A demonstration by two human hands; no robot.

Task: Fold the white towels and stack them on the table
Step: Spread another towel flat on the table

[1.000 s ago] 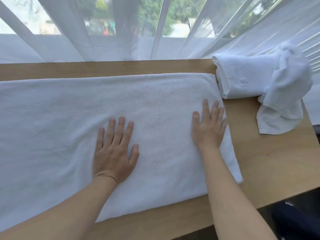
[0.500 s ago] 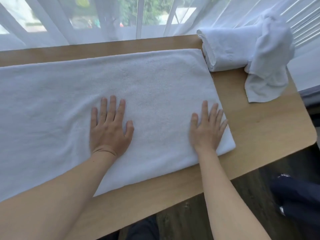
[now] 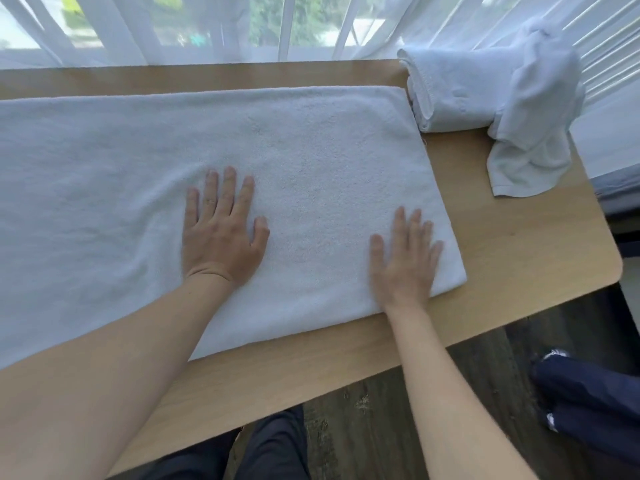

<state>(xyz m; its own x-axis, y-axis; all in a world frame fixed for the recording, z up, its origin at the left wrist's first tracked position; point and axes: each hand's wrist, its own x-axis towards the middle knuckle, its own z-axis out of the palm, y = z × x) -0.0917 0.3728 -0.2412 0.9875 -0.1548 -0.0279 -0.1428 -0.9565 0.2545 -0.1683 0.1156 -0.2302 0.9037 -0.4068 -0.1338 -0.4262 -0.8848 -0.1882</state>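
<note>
Head view, towels: I counted three white towels in all. One large towel [image 3: 242,174] lay spread flat along the table [image 3: 519,244], its left end running out of frame. One folded towel [image 3: 453,88] sat at the far right corner, its near edge touching the large towel's far right corner. One crumpled towel [image 3: 533,119] lay draped over the folded one's right end and trailed down onto the bare wood.

Head view, hands: I saw two, both bare, both palm down on the large towel.

Left hand: my left hand [image 3: 221,237] rested flat near the towel's middle, fingers [image 3: 228,188] extended and slightly apart, thumb out to the right, gripping nothing. I noticed one ring on a finger.

Right hand: my right hand [image 3: 405,265] lay flat just inside the towel's right edge, near its front right corner, fingers [image 3: 415,226] stretched out and spread, gripping nothing. It looked a little blurred.

Large towel: it looked doubled over, thick at the right edge, smooth on the right half, faintly rippled to the left of my left hand.

Table: one light wooden top with a rounded front right corner; bare wood showed along the front edge and to the right of the large towel.

Curtain: one sheer white curtain [image 3: 311,26] hung behind the table, greenery dim behind it.

Floor: dark planks [image 3: 398,410] below; I saw dark trouser legs [image 3: 273,448] at the table's front edge and one dark bundle of fabric [image 3: 588,393] on the right, which I couldn't identify.
</note>
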